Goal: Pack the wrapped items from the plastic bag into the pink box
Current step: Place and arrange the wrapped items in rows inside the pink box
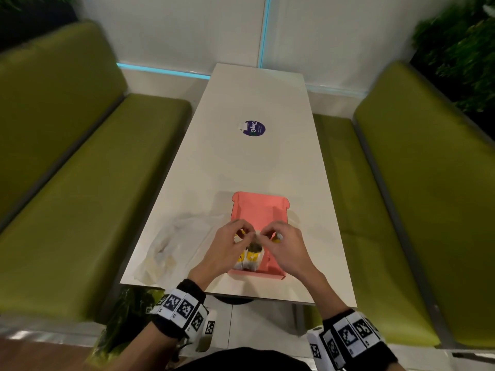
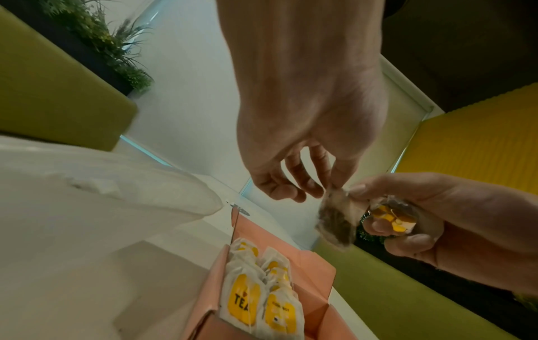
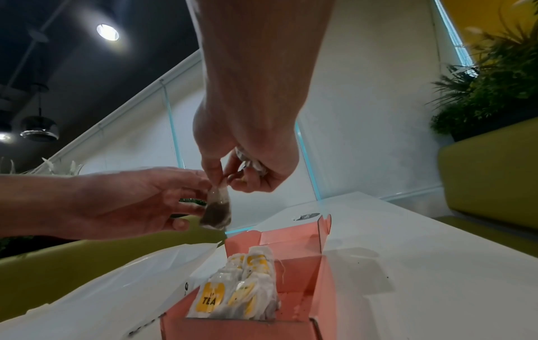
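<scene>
Fingers [image 2: 334, 181] of both hands pinch one tea bag [image 2: 337, 220] above the pink box [image 1: 261, 210].

Left hand [image 1: 227, 245] grips its top corner; right hand [image 1: 284, 242] pinches the same corner and also clutches a crumpled wrapper [image 2: 391, 217]. Several wrapped tea bags [image 3: 232, 296] stand in the box's near end; the far end is unfilled. Plastic bag [image 1: 171, 245] lies on the worktop [image 1: 254, 162], contents indistinct.
</scene>
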